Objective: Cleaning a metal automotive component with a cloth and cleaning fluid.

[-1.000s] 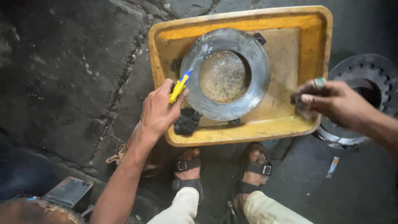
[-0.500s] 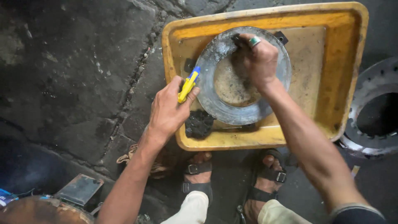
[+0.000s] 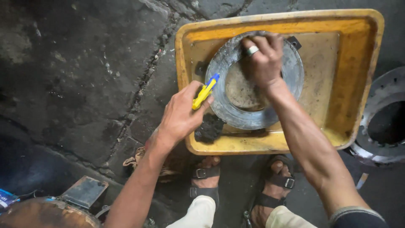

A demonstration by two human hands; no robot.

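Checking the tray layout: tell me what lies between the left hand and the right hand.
In the head view, the near-left band of the metal ring in the yellow tray lies between the left hand, holding a yellow-and-blue tool, and the right hand on the ring's far side.

Grey metal ring (image 3: pixel 236 116) lies flat in yellow tray (image 3: pixel 358 63).

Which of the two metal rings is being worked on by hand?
The grey ring lying in the yellow tray, under the right hand; the toothed ring sits untouched on the floor.
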